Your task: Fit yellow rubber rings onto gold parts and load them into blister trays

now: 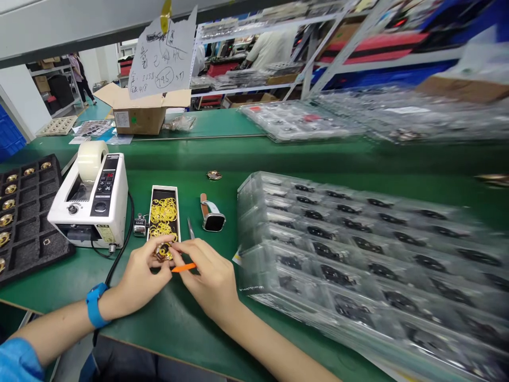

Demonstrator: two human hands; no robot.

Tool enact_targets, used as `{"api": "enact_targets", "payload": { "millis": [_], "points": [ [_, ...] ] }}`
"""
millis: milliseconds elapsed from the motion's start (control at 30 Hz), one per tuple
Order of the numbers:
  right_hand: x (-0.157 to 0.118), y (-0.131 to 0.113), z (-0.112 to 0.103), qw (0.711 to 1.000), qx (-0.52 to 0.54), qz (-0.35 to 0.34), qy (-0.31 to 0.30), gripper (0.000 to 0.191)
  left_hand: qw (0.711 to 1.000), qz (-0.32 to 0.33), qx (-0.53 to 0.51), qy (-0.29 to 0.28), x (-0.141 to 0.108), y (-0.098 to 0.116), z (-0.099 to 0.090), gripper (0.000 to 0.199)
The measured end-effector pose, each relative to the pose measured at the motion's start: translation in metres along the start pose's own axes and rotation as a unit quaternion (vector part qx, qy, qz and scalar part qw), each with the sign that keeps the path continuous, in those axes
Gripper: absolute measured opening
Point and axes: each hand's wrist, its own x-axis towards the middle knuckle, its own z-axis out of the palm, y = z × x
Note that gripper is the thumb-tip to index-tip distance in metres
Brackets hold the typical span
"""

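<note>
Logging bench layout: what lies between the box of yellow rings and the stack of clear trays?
In the head view, a slim grey tool, partly hidden by the right hand, and a square-faced watch lie there.

so the loudest bit is the bright blue wristband (95, 306) on the left wrist, smooth strap with a chunkier piece on top in the same blue; on the elbow side of the band the left forearm (59, 323) is bare, then a blue sleeve (18, 361) kicks in, short or rolled, can't tell which; past the band the left hand (139, 278) is bare; right hand (210, 276) and right forearm (274, 339), right of the band, bare too; creased dark legwear (131, 361) below the band
</note>
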Motion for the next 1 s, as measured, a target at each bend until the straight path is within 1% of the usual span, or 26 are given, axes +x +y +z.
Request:
{"api": "enact_targets", "payload": {
  "millis": [133, 233, 300, 367, 400, 467, 533, 600, 633, 667, 733, 767, 833, 867, 933, 1000],
  "points": [
    [0.0, 0.001, 0.001, 0.999, 0.02, 0.037, -0.013, 0.008, 0.997, 0.047, 0.063, -0.01, -0.002, 0.002, 0.0, 0.045],
    [0.0, 0.003, 0.001, 0.998, 0.041, 0.043, -0.02, 0.01, 0.993, 0.071, 0.089, -0.029, -0.003, 0.002, 0.001, 0.043],
    [0.002, 0.002, 0.0, 0.995, 0.086, 0.041, -0.025, 0.012, 0.993, 0.064, 0.098, -0.032, -0.002, 0.0, 0.0, 0.042],
    [0.004, 0.001, -0.004, 0.985, 0.157, 0.059, -0.039, 0.014, 0.995, 0.039, 0.094, -0.016, 0.001, -0.005, -0.002, 0.041],
    [0.006, 0.0, -0.006, 0.977, 0.192, 0.08, -0.048, 0.014, 0.996, 0.024, 0.085, -0.002, 0.003, -0.008, -0.003, 0.04],
    [0.008, 0.001, -0.009, 0.958, 0.235, 0.154, -0.057, 0.015, 0.998, -0.003, 0.049, 0.036, 0.009, -0.013, -0.008, 0.039],
    [0.01, 0.006, -0.009, 0.932, 0.246, 0.257, -0.066, 0.016, 0.997, -0.017, -0.005, 0.074, 0.014, -0.016, -0.012, 0.037],
    [0.011, 0.014, -0.006, 0.906, 0.236, 0.338, -0.098, 0.02, 0.994, -0.018, -0.056, 0.093, 0.018, -0.017, -0.014, 0.035],
    [0.01, 0.019, -0.003, 0.898, 0.223, 0.358, -0.125, 0.023, 0.993, -0.017, -0.072, 0.096, 0.019, -0.017, -0.015, 0.035],
    [0.01, 0.023, -0.001, 0.896, 0.204, 0.363, -0.154, 0.025, 0.992, -0.015, -0.081, 0.097, 0.019, -0.017, -0.015, 0.034],
    [0.008, 0.028, 0.002, 0.901, 0.159, 0.352, -0.199, 0.026, 0.992, -0.008, -0.08, 0.096, 0.018, -0.016, -0.015, 0.034],
    [0.007, 0.027, 0.003, 0.905, 0.141, 0.341, -0.211, 0.025, 0.993, -0.005, -0.075, 0.096, 0.017, -0.015, -0.016, 0.033],
    [0.006, 0.02, 0.0, 0.922, 0.122, 0.3, -0.21, 0.022, 0.993, 0.003, -0.064, 0.095, 0.016, -0.016, -0.016, 0.033],
    [0.006, 0.014, -0.003, 0.936, 0.114, 0.266, -0.2, 0.019, 0.994, 0.004, -0.059, 0.094, 0.016, -0.016, -0.016, 0.033],
    [0.008, 0.001, -0.014, 0.967, 0.084, 0.17, -0.168, 0.017, 0.995, 0.004, -0.05, 0.092, 0.015, -0.016, -0.017, 0.033],
    [0.013, -0.006, -0.032, 0.99, 0.029, 0.067, -0.123, 0.018, 0.995, 0.002, -0.037, 0.09, 0.015, -0.016, -0.019, 0.033]
  ]
}}
